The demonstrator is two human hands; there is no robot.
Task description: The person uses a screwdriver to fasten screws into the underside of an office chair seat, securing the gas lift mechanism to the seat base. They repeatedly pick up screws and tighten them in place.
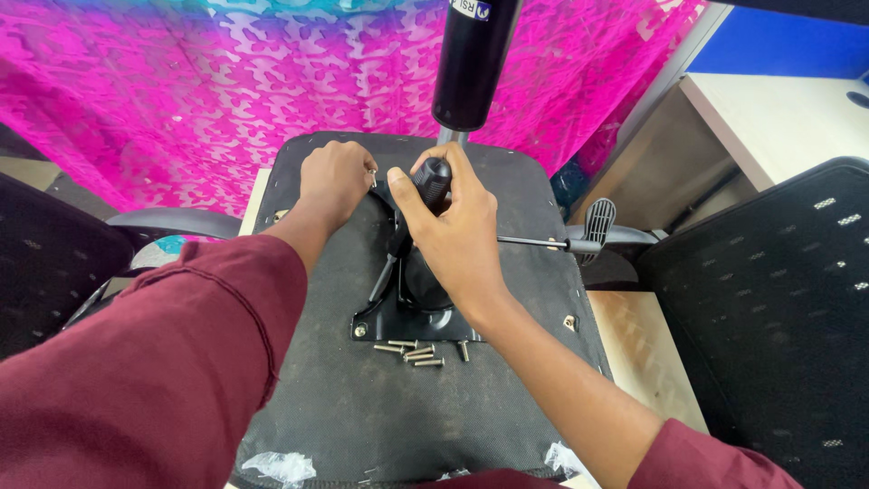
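An upturned office chair seat [344, 398] lies before me, its black fabric underside facing up. A black metal mechanism plate [398, 317] is mounted on it, with a gas cylinder [471, 63] rising from it. My right hand [453, 226] is closed around the black ribbed handle of a screwdriver [433, 181] held upright over the plate. My left hand [335, 181] pinches a small silver bolt [373, 176] at the plate's far left corner. Several loose bolts [412, 351] lie on the seat just below the plate.
A black lever with a paddle end [588, 231] sticks out to the right. A chair backrest of black mesh [769, 308] stands at the right, another black chair part [45, 263] at the left. Pink patterned cloth [181, 81] hangs behind; a wooden desk [778, 118] is upper right.
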